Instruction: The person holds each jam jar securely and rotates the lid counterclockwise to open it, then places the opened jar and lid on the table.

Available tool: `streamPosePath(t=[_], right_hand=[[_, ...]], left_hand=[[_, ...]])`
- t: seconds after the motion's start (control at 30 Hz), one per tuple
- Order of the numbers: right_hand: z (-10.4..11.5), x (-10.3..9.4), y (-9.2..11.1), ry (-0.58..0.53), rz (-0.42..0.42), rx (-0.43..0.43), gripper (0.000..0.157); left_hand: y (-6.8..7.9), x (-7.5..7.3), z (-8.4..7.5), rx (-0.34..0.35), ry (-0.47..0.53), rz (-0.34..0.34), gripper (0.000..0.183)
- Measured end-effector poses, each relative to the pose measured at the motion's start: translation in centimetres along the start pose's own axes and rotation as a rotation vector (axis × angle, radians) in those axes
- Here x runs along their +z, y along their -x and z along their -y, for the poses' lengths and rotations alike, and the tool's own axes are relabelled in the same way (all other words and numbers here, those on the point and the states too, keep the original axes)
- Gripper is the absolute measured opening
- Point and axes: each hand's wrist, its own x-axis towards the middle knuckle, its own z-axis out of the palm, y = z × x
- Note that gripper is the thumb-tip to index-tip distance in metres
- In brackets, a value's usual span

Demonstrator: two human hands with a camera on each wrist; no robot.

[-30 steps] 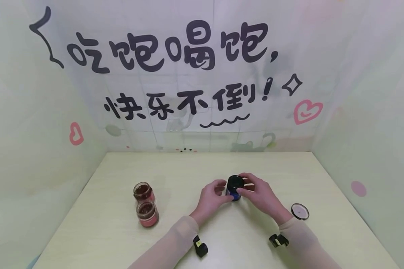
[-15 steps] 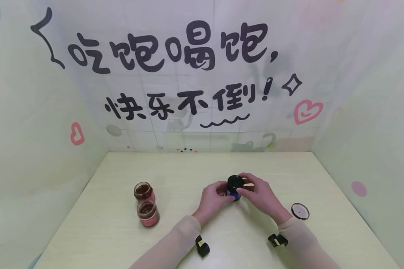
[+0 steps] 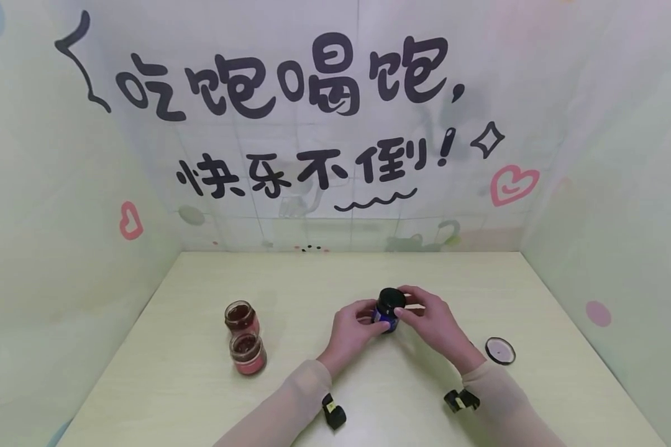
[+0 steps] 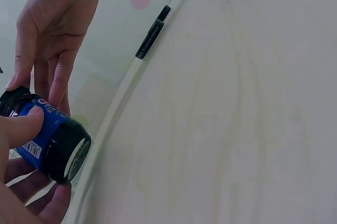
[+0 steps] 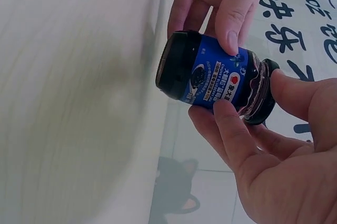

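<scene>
A dark jam jar (image 3: pixel 381 319) with a blue label is held near the middle of the table, its top tilted to the right. My left hand (image 3: pixel 349 330) grips the jar's body, thumb across the label. The right hand (image 3: pixel 435 321) pinches the black lid (image 3: pixel 392 298) between thumb and fingers. In the right wrist view the label (image 5: pixel 215 71) shows printed blueberries, and the lid (image 5: pixel 267 92) is on the jar's mouth. The left wrist view shows the jar's base (image 4: pixel 78 160) off the table.
Two lidless glass jars (image 3: pixel 249 355) with dark red contents and pink labels stand close together on the left. A loose lid (image 3: pixel 500 351) lies inside up on the right. Printed cloth walls (image 3: pixel 324 230) enclose the table (image 3: pixel 307 279) at back and sides.
My left fingers have closed in on the jar's body. The jar has been raised a little and tilted, its base swinging left. The right hand stays at the lid.
</scene>
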Motion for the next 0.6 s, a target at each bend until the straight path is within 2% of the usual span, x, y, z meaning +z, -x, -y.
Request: streamPosePath(t=[0.3, 0.6], right_hand=[[0.6, -0.3, -0.2, -0.063, 0.000, 0.027, 0.042], [1.0, 0.1, 0.0, -0.322, 0.054, 0.110, 0.044]], left_hand=[[0.5, -0.5, -0.6, 0.034, 0.036, -0.001, 0.053], [1.6, -0.8, -0.8, 0.016, 0.060, 0.022, 0.066]])
